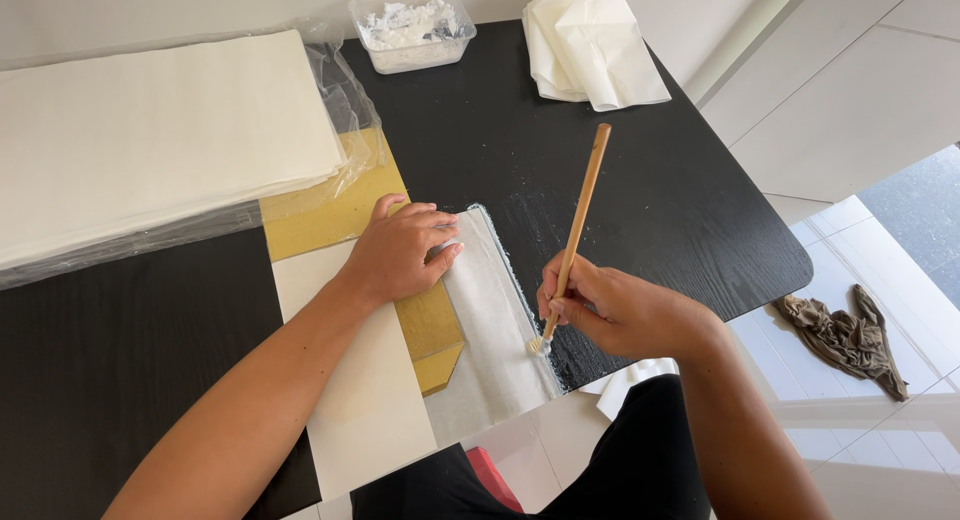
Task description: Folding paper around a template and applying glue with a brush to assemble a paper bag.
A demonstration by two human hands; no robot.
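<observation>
Wooden and slim, the brush (574,242) is pinched in the closed fingers of the right hand (610,310), its pasty bristles touching the right edge of the pale paper strip (492,315) on the black counter (640,180). Left of the strip, the left hand (400,252) lies flat with fingers spread, gripping nothing, pressing the strip and the gold sheet (340,215) beside it. Beyond the strip stands a tub of white paste (412,32). Good brushing here probably means light, even strokes along the edge, with the flat hand stopping any slip.
</observation>
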